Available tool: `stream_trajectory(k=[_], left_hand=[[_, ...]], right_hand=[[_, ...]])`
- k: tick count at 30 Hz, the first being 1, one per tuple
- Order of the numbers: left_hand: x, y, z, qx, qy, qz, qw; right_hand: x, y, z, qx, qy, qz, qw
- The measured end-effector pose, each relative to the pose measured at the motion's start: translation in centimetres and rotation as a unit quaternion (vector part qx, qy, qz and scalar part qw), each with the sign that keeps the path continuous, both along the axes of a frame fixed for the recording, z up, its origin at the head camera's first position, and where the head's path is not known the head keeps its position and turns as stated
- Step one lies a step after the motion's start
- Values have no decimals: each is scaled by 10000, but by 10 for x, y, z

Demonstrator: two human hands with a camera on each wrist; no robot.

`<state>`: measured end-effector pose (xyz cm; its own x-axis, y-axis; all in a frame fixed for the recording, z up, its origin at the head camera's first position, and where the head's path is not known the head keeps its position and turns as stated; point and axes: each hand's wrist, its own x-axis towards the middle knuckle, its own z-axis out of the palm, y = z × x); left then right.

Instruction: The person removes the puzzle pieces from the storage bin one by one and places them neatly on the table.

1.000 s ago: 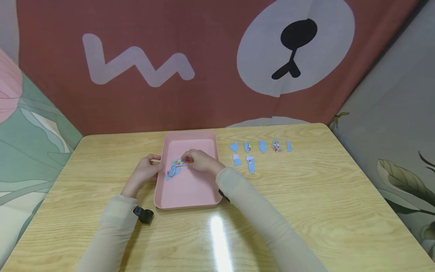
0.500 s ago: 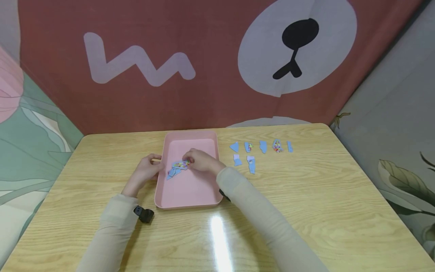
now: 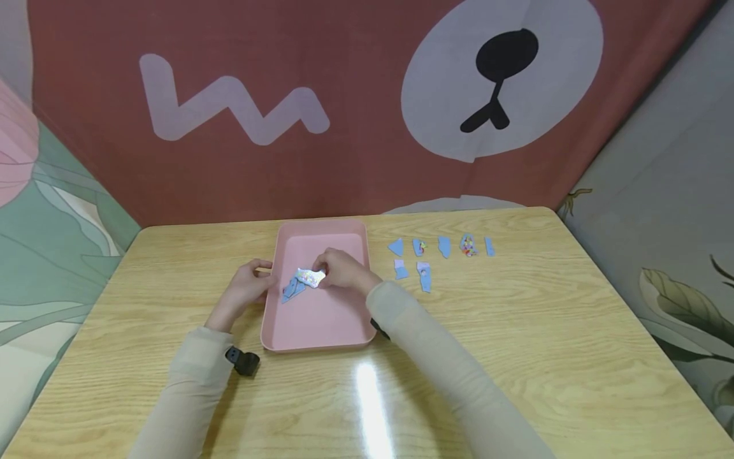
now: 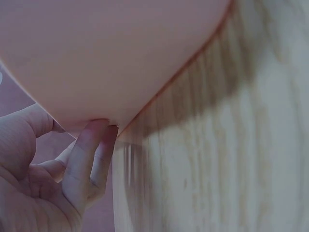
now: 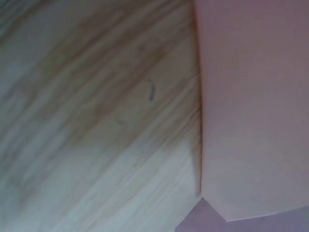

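Observation:
A shallow pink tray (image 3: 321, 319) stands on the wooden table. My left hand (image 3: 246, 287) holds its left wall; in the left wrist view the fingertips (image 4: 91, 130) press the outside while the thumb goes behind the rim. Inside the tray, my right hand (image 3: 338, 269) pinches the right end of a puzzle piece (image 3: 310, 278), whose face shines silvery with coloured specks. Just left of it several blue puzzle pieces (image 3: 294, 290) lie overlapping in the tray. The right wrist view has only the tray wall (image 5: 256, 121) and the table, with the right hand out of sight.
Right of the tray, several puzzle pieces are laid out in two rows, among them a blue triangular piece (image 3: 396, 247), a colourful piece (image 3: 467, 245) and a long piece (image 3: 424, 278). A red curtain (image 3: 355, 178) hangs behind the table (image 3: 545, 344).
My right hand has shifted slightly right, and the pinched piece has tilted, its face turning from coloured to bright and shiny. The left hand stays in place on the tray.

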<state>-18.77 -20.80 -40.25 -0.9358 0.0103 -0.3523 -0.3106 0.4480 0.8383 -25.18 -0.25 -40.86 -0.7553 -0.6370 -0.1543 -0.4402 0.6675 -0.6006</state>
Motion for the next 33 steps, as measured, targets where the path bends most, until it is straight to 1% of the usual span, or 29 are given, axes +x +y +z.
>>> stream_trajectory(k=[8,13,17,24,28,31,33], left_hand=[[0,0,0,6,34,-10,10000],[1,0,0,9,-3,-8,10000],[0,-1,0,-18,-31,-7,10000],[0,-1,0,-101,-57,4,9999],[1,1,2,-79,-71,9,9999],[1,2,3,-80,-84,13,9999],[0,2,2,-92,-87,9,9999]], right_hand=[[2,0,3,-163,-61,-154,9997],[4,3,5,-342,-338,-253,9985],[7,8,10,-567,-619,-347,9959],[7,26,25,-1148,-1295,-483,9837],[4,40,32,-1493,-1721,-590,9719],[1,53,33,-1653,-1864,-654,9663],[-1,62,35,-1645,-1832,-693,9667]])
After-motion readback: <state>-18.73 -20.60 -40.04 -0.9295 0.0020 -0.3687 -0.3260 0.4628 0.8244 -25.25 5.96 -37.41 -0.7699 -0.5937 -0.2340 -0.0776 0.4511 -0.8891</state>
